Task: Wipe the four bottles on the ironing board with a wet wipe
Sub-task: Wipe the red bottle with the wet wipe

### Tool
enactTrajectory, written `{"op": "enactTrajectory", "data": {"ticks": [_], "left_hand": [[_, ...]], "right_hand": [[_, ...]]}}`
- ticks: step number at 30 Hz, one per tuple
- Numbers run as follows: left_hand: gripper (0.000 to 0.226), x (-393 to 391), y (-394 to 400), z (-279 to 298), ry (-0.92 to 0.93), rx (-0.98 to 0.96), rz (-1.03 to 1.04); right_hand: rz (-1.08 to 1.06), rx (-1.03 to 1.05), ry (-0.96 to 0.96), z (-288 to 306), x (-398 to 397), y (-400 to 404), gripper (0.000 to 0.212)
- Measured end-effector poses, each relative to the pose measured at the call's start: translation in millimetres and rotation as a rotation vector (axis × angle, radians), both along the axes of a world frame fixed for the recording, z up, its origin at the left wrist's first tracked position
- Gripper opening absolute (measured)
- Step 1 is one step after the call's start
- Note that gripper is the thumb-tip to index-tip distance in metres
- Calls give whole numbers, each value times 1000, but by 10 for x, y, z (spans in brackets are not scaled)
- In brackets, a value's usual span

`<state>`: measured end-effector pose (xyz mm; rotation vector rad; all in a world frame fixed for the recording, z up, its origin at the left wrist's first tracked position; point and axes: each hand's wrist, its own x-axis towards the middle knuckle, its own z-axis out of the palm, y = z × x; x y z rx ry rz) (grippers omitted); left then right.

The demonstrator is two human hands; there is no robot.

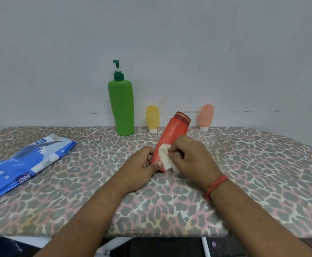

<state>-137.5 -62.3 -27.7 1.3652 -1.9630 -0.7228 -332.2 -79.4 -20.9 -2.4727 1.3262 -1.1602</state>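
Observation:
My left hand [142, 164] grips the lower end of an orange-red bottle [175, 132], which is tilted with its dark red cap pointing up and away from me. My right hand [190, 156] presses a white wet wipe [165, 158] against the bottle's lower body. Along the wall at the back of the ironing board [244, 173] stand a tall green pump bottle [121, 106], a small yellow bottle [152, 118] on its white cap, and a small peach bottle [206, 115], also on its cap.
A blue pack of wet wipes [27, 162] lies on the left side of the leopard-print board. A pale wall rises directly behind the bottles. The board's near edge runs across the bottom, with its white frame [112, 245] below.

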Motion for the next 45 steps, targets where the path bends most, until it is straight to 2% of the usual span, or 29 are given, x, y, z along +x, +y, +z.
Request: {"op": "enactTrajectory", "data": {"ticks": [2, 3, 6, 7, 10, 11, 14, 18, 19, 22, 26, 27, 30, 31, 35, 38, 39, 43, 45], "left_hand": [[12, 0, 2, -2, 12, -6, -8], [13, -1, -1, 1, 13, -2, -7], [18, 4, -29, 3, 1, 28, 4], [18, 9, -27, 0, 6, 31, 5], [14, 6, -17, -7, 29, 25, -12], [14, 2, -18, -1, 37, 26, -13], [16, 1, -29, 6, 27, 39, 3], [17, 8, -30, -9, 20, 48, 11], [17, 9, -29, -3, 20, 52, 13], [17, 7, -34, 7, 9, 57, 10], [15, 19, -25, -10, 12, 48, -7], [15, 20, -28, -12, 10, 42, -12], [18, 16, -34, -8, 6, 25, -25], [18, 10, -26, -6, 13, 20, -31], [18, 0, -2, -3, 24, -37, -50], [22, -24, -6, 3, 63, -16, -47], [22, -28, -1, 7, 62, -17, -46], [25, 9, 11, -2, 31, -32, -50], [28, 6, 7, 5, 32, -28, -32]], "right_hand": [[144, 57, 108, -24, 38, 53, 7], [127, 55, 99, -28, 29, 40, 7], [-113, -18, -51, -6, -31, -43, 5], [-91, -3, -41, 3, -30, -36, 5], [153, 111, 115, -25, 20, 56, 5], [142, 109, 121, -28, 20, 49, 6], [-89, 33, -4, 4, -22, -21, 7], [170, 144, 137, -22, 11, 65, 7], [155, 145, 137, -24, 7, 59, 7], [-65, 77, 18, -1, -30, -12, 8], [106, 92, 125, -21, 32, 58, 5], [94, 74, 125, -25, 40, 55, 4], [-141, -32, -66, 6, 17, -34, 3], [-155, -48, -89, 18, 27, -34, 3], [83, -24, 104, -3, 94, 60, 19], [-113, -95, -19, 20, 43, -24, 20], [-120, -98, -23, 35, 40, -30, 19], [194, -71, 235, 4, 94, 87, 20], [125, -107, 240, 14, 78, 67, 20]]}}
